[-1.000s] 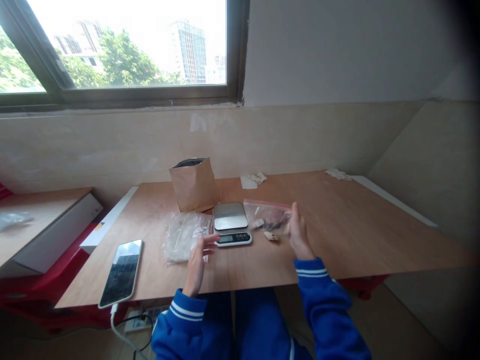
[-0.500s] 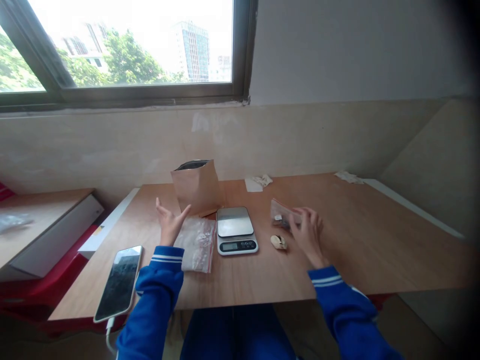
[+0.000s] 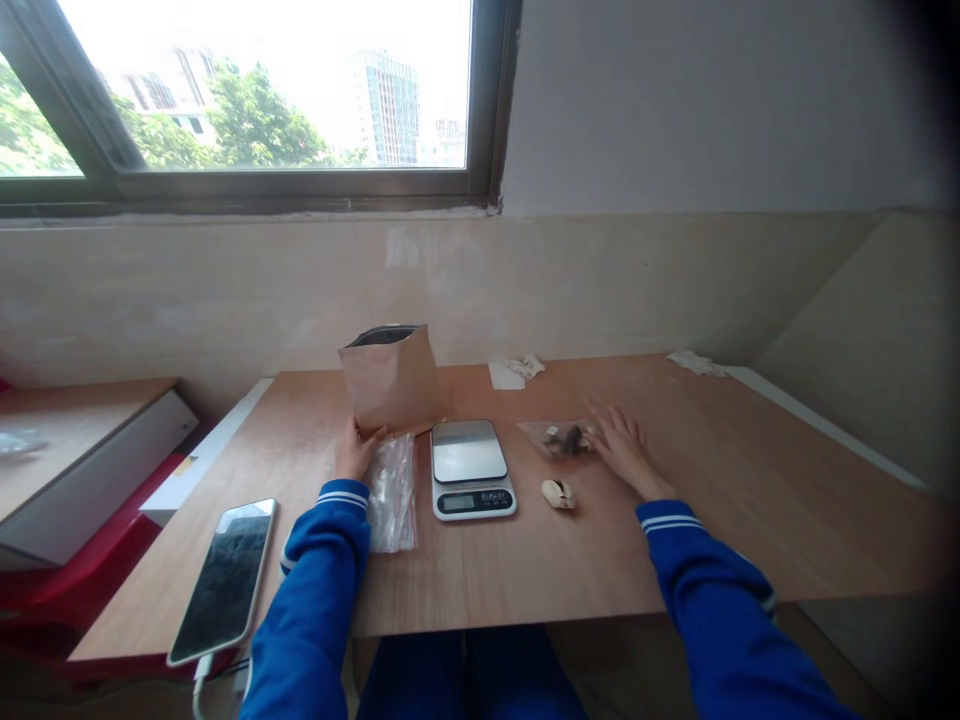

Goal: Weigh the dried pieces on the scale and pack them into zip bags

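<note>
My left hand (image 3: pixel 357 451) rests at the lower front of a kraft paper bag (image 3: pixel 390 382), which stands upright with a dark lining at its mouth. A narrow, crumpled clear plastic zip bag (image 3: pixel 392 496) lies just below that hand, and I cannot tell if the hand grips anything. My right hand (image 3: pixel 624 450) lies flat with spread fingers, their tips at a flattened zip bag (image 3: pixel 551 436) holding dark pieces (image 3: pixel 567 440). A pale, shell-like piece (image 3: pixel 559 494) lies apart on the table, below my right hand. A digital kitchen scale (image 3: pixel 473 470) stands between my hands.
A smartphone (image 3: pixel 223 567) lies on the wooden table (image 3: pixel 720 520) near its front left, with a white charging cable (image 3: pixel 199 695). White paper (image 3: pixel 507 375) and crumpled tissue (image 3: pixel 697 363) lie at the back. A side shelf (image 3: pixel 67 430) stands left.
My left hand has dropped from mid-air to the paper bag's base. The clear bag now lies narrower. My right hand has let the zip bag down flat and spread its fingers.
</note>
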The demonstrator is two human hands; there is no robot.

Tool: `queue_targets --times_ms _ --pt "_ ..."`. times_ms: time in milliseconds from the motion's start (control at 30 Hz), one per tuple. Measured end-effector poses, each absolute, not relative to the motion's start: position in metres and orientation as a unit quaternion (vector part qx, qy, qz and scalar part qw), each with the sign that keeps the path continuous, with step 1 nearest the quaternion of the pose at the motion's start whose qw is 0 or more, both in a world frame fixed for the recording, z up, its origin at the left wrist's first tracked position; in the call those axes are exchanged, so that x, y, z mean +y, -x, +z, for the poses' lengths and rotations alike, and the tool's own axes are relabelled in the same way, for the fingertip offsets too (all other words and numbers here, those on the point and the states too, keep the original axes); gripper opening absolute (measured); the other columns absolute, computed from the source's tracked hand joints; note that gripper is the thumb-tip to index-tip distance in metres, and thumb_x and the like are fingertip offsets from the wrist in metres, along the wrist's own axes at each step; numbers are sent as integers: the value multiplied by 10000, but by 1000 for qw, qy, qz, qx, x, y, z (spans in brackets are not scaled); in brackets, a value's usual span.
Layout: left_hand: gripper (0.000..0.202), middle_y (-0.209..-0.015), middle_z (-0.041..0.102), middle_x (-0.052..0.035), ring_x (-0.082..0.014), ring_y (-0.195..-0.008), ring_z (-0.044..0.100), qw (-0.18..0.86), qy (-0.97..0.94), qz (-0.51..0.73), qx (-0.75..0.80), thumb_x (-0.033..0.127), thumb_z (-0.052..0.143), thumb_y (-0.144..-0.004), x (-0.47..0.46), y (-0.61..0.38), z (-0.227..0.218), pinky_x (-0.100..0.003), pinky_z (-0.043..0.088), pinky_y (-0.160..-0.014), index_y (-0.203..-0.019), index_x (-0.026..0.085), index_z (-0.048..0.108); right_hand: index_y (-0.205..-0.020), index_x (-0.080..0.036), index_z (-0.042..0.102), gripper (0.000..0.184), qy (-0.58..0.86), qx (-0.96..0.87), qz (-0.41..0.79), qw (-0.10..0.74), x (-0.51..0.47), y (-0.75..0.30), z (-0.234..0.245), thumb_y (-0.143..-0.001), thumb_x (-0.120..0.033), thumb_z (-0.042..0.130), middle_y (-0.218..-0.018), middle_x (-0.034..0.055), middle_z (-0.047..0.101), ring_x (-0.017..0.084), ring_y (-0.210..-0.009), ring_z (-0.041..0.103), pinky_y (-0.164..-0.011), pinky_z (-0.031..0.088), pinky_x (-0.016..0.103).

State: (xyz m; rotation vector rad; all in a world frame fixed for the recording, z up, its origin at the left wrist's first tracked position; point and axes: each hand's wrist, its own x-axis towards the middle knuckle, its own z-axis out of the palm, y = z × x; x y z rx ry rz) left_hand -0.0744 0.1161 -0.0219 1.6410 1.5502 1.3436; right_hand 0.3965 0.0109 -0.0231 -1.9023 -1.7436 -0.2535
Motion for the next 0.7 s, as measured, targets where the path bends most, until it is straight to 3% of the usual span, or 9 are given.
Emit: queue_targets --times_ms 67,167,300,500,633,700 --pt "536 -1046 683 -104 -255 -952 655 224 -620 484 575 423 694 -705 114 79 -27 -366 507 -818 -1154 175 538 -1302 -190 504 442 698 -637 -98 312 4 -379 -17 -918 -363 370 -1325 166 471 322 -1236 432 -988 356 525" --pt "487 -1014 693 -103 -256 -932 656 197 -629 486 574 413 665 -716 110 85 -31 -363 505 -805 -1119 161 558 -1126 -233 615 334 639 -704 -17 308 -25 -347 -28 -901 -391 427 -1187 120 555 272 -1126 515 -971 399 455" --pt "451 -978 704 -101 -251 -882 666 218 -616 498 570 394 644 -715 104 90 -34 -347 518 -761 -1090 155 572 -1160 -249 612 351 623 -728 76 276 -57 -322 -47 -850 -384 517 -1123 112 594 284 -1058 549 -912 446 454" --pt "414 -985 711 -84 -261 -928 661 184 -614 501 581 344 652 -680 92 91 -32 -329 518 -788 -1052 167 614 -1260 -225 512 393 553 -733 114 379 -19 -270 0 -880 -326 514 -1209 93 589 244 -1134 521 -971 414 406" --pt "418 -995 705 -55 -251 -936 655 180 -637 489 569 298 616 -690 84 91 -27 -322 510 -802 -1093 189 609 -1168 -192 578 329 547 -765 123 318 17 -223 23 -865 -318 564 -1129 111 628 260 -1062 548 -931 432 428" --pt "394 -1016 696 -49 -244 -949 650 177 -644 487 563 270 587 -697 81 90 -24 -322 503 -827 -1083 194 608 -1210 -180 554 409 550 -763 106 324 17 -207 28 -837 -336 612 -1199 138 586 291 -1132 511 -954 413 473"
